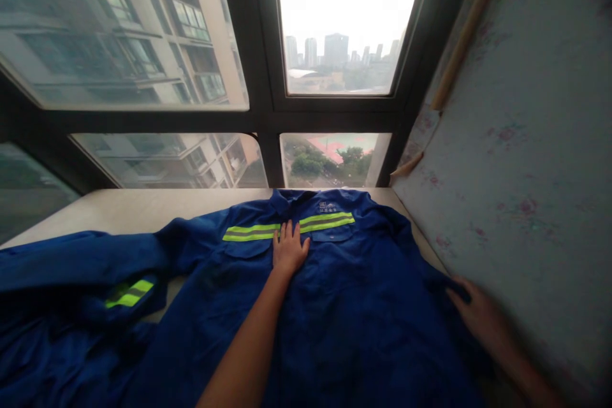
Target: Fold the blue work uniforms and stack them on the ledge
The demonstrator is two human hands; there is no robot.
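One left hand (pixel 289 248) lies spread on the jacket (pixel 354 293), gripping nothing, probably steadying it. At its edge, the right hand (pixel 482 319) pinches a sleeve (pixel 437 275), perhaps keeping it straight.

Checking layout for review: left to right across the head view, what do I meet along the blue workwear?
Leftmost reflective band → first chest-pocket flap → left hand → white lettering → right hand.

pale window ledge (pixel 129 207), mostly covered, blue jacket (pixel 354 293) lying spread on it, front up, collar (pixel 282 201) at the far edge, one sleeve (pixel 143 252) stretched out left, more blue fabric (pixel 57 363) rumpled at lower left, unclear if separate piece
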